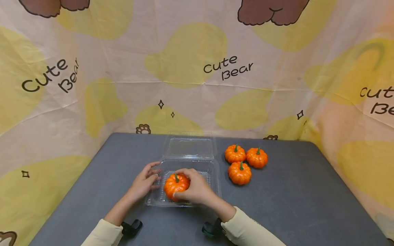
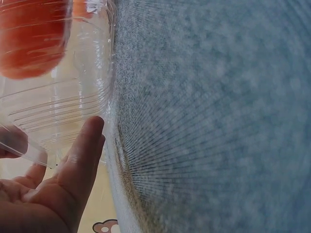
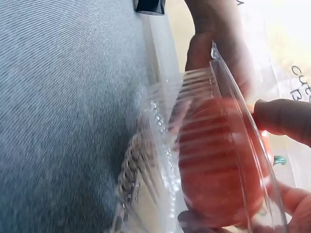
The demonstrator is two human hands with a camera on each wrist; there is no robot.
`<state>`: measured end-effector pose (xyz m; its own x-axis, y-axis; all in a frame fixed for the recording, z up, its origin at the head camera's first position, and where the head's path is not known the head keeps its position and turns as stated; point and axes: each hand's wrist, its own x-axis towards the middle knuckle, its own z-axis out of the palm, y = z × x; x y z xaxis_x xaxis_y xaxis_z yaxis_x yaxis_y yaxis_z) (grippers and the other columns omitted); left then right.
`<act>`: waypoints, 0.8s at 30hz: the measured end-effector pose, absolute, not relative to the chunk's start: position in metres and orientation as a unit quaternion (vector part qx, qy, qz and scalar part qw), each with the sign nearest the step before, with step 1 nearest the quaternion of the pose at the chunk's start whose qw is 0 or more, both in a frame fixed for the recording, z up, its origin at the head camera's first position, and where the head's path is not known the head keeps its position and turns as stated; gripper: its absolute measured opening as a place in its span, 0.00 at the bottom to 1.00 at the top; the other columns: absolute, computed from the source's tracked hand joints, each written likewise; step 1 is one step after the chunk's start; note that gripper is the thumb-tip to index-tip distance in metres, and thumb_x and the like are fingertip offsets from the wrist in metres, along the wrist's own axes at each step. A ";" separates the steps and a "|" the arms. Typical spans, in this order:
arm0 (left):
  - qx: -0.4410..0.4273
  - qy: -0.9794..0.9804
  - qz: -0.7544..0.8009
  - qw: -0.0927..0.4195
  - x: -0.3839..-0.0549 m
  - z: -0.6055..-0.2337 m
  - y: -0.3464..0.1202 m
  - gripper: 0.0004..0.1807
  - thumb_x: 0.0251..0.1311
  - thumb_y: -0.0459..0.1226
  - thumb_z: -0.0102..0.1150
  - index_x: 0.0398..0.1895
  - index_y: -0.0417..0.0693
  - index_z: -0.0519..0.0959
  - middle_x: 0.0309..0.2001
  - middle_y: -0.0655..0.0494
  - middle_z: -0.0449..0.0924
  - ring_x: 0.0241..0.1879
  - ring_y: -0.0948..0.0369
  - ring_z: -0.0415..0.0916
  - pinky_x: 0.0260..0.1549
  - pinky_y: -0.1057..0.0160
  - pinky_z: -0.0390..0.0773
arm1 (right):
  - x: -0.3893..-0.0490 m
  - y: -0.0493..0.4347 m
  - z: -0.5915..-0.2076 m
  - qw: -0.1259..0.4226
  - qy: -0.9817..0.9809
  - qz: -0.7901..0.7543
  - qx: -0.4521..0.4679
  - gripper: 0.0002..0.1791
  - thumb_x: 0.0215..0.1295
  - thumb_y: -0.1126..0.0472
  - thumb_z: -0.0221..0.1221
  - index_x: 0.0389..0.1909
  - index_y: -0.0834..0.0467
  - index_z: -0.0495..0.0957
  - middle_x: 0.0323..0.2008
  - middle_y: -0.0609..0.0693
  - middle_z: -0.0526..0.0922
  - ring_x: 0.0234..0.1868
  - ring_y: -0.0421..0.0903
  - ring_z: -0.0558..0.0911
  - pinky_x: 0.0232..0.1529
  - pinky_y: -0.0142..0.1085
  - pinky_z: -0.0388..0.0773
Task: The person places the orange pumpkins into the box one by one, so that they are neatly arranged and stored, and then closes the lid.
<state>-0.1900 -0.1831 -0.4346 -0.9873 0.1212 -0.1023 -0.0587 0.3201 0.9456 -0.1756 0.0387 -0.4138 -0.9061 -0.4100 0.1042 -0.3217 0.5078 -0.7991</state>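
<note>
Inside the base of a clear plastic clamshell container point(image 1: 215, 167), a small orange pumpkin point(image 1: 173, 186) with a green stem sits near the left side. My right hand point(image 1: 198, 189) grips it from the right, thumb at the near side and fingers over the far side. In the right wrist view the pumpkin point(image 3: 216, 165) shows through the transparent wall. My left hand point(image 1: 145, 180) is at the container's left side; in the left wrist view a nearly straight finger point(image 2: 83, 160) touches the ribbed wall. The lid point(image 1: 191, 147) lies folded back, away from me.
Three more orange pumpkins point(image 1: 240, 173) stand grouped on the grey table point(image 1: 289, 198), right of the container. A patterned cloth point(image 1: 191, 68) hangs behind the table and along its sides. Dark bands point(image 1: 131, 228) are at both wrists.
</note>
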 end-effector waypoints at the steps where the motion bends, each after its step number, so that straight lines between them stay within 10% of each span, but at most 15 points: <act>1: 0.018 0.809 0.582 0.077 -0.190 -0.434 -0.183 0.27 0.69 0.31 0.39 0.71 0.47 0.58 0.65 0.31 0.66 0.58 0.40 0.72 0.44 0.51 0.83 | -0.176 0.036 -0.414 0.051 0.868 -0.446 -0.213 0.32 0.40 0.54 0.72 0.53 0.48 0.78 0.45 0.48 0.78 0.41 0.43 0.75 0.37 0.33 0.76; 24: 0.011 0.823 0.563 0.078 -0.191 -0.433 -0.183 0.26 0.68 0.32 0.42 0.70 0.48 0.59 0.64 0.33 0.68 0.58 0.42 0.74 0.45 0.52 0.83 | -0.184 0.012 -0.422 0.076 0.870 -0.430 -0.228 0.33 0.37 0.57 0.73 0.52 0.53 0.78 0.45 0.50 0.79 0.41 0.42 0.75 0.39 0.31 0.74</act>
<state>-0.1915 -0.1832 -0.4330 -0.9875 0.1062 -0.1167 -0.0703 0.3658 0.9280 -0.1838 0.0123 -0.4221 -0.8841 -0.4630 0.0638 -0.3320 0.5260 -0.7830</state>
